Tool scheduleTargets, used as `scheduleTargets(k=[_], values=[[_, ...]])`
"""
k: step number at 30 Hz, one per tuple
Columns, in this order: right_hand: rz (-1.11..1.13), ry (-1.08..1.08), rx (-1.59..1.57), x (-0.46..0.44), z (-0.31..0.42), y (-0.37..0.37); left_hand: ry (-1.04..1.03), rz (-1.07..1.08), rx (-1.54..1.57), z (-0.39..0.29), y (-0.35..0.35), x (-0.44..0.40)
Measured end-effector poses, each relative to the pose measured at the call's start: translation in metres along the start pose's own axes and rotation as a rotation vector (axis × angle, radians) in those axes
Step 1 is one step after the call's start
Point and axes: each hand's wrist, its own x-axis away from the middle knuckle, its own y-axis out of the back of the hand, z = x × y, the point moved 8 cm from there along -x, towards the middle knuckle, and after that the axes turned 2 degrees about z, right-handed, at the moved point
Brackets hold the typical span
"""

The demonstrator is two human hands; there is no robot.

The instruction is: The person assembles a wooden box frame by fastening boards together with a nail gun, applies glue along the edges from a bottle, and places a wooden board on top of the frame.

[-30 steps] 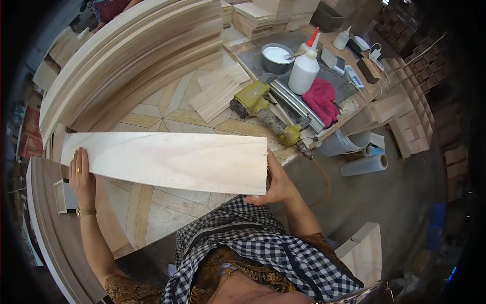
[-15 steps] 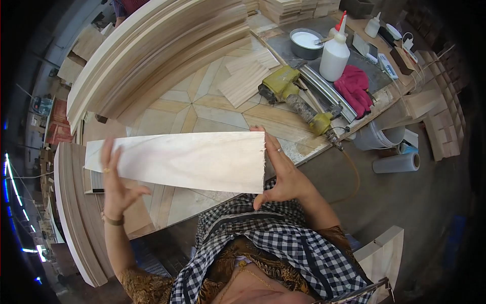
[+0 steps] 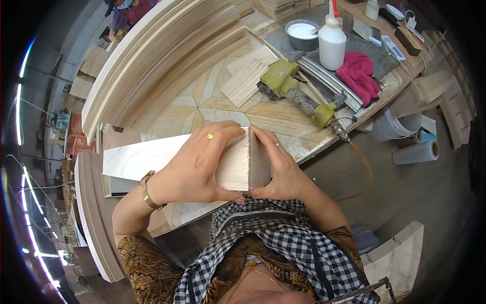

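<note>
A pale tapered wooden board (image 3: 144, 156) lies across in front of me, its rough-cut end toward the right. My left hand (image 3: 195, 167) spans the board's width close to that end, fingers at the far edge and thumb at the near edge. Around the end itself, my right hand (image 3: 281, 169) is closed, with its fingertips and thumb at the corners. A tan end face (image 3: 259, 164) shows between the rough edge and my right palm. Beyond the board, a yellow-green air nail gun (image 3: 296, 93) rests on the bench (image 3: 174, 109), untouched.
Curved wooden pieces (image 3: 152, 55) stand at the back left. Thin wood pieces (image 3: 245, 83), a glue bottle (image 3: 332, 48), a bowl of white glue (image 3: 302, 35) and pink gloves (image 3: 359, 76) lie beyond. A hose (image 3: 371, 172) hangs off the bench. Another person (image 3: 132, 12) is at the far left.
My left hand has moved from the board's left end to near its right end and closed on it. My right hand has closed around the end. The view has shifted slightly.
</note>
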Motion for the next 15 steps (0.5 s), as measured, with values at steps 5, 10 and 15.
scheduleTargets(k=[5,10,15], values=[[-0.006,-0.002,-0.021,0.0022,-0.0036,0.0016,0.002,0.01,-0.024,0.0027,-0.0041,-0.0021],[-0.025,0.024,-0.039,0.0024,-0.0032,-0.0004,0.009,0.02,-0.026,0.0034,-0.0064,-0.0034],[-0.021,0.021,-0.077,0.0014,-0.0026,-0.0004,0.016,0.013,-0.016,0.0053,-0.0085,-0.0016]])
